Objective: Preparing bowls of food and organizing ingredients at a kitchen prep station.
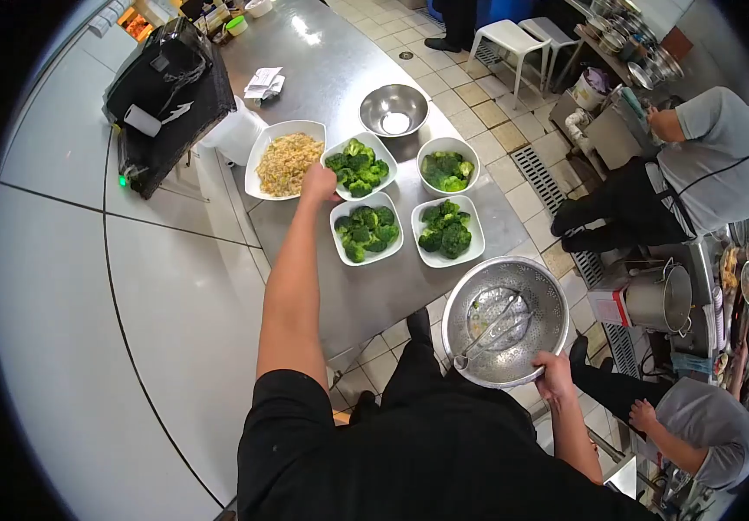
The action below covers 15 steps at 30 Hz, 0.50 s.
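My left hand (319,183) grips the left corner of a white square bowl (389,161) of broccoli florets, beside a white bowl (255,168) of fried rice. Two more square bowls of broccoli, one near left (368,261) and one near right (449,263), sit on the steel table. Behind the right one is a round white bowl (424,181) with broccoli in liquid. In my right hand (554,376) is the rim of a perforated steel colander (547,303), held off the table's near edge. Metal tongs (491,330) and small green scraps lie inside it.
A steel mixing bowl (374,109) stands farther back on the table (322,286). Papers (264,83) and a black machine (173,91) are at left. Two co-workers in grey shirts, one far (719,156) and one near (713,423), are at right, near a large pot (657,299).
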Tool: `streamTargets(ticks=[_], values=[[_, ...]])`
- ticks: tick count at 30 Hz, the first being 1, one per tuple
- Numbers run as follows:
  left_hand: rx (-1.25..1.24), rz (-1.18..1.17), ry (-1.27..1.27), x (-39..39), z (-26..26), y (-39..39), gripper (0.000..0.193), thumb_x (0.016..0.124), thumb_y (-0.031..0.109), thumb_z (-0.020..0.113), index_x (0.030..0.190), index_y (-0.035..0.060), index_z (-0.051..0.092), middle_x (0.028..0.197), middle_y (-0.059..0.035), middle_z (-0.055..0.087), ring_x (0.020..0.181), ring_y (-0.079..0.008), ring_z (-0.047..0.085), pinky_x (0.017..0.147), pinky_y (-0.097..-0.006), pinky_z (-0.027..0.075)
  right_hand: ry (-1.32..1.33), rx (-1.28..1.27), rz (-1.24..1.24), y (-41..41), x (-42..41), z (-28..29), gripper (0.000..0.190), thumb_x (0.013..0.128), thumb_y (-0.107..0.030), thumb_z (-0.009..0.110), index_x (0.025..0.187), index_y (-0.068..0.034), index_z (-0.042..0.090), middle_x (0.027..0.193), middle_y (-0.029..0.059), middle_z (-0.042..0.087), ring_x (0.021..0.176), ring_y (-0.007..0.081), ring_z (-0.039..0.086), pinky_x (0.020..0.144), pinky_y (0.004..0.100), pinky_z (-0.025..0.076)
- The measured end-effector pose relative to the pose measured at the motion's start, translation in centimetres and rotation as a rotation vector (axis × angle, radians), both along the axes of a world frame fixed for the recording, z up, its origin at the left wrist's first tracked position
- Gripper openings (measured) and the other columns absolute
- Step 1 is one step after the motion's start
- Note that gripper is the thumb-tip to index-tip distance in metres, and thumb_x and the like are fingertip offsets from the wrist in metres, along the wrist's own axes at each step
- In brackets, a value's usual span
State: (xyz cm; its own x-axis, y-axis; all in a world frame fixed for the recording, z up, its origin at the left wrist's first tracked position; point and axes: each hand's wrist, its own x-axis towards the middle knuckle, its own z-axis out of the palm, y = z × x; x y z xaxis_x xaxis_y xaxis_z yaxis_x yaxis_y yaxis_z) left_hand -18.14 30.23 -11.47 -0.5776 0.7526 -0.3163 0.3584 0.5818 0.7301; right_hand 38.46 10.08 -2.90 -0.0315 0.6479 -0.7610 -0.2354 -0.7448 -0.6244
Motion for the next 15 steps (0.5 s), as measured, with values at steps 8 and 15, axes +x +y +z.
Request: streamTargets(ticks=[8,15], values=[[-0.112,-0.142,0.163,2.0,-2.3,-1.2,0.037,0.091,0.02,0.045,0.087,-0.0108,0.065,0.078,-0.0273,0.067,0.061,-0.0353,0.068,0.056,-0.042,0.056,0.012,0.035,0.013,1.7,-1.4,0.8,0.041,0.069,0.006,0.051,0.11,0.007,0.051,0.091,0.0115,0.06,0.076,0.0223,0.059,0.068,0.0349,0.052],[-0.54,-0.061,-0.256,3.0,-0.5,-11.4,0.05,0.099,0.041,0.036,0.098,0.0,0.065,0.082,-0.0191,0.069,0.06,-0.0274,0.068,0.051,-0.0363,0.055,-0.005,0.036,-0.024,2.5,-0.6,-0.5,0.04,0.071,0.007,0.051,0.111,0.002,0.05,0.085,0.0074,0.057,0.065,0.0188,0.059,0.056,0.033,0.053]])
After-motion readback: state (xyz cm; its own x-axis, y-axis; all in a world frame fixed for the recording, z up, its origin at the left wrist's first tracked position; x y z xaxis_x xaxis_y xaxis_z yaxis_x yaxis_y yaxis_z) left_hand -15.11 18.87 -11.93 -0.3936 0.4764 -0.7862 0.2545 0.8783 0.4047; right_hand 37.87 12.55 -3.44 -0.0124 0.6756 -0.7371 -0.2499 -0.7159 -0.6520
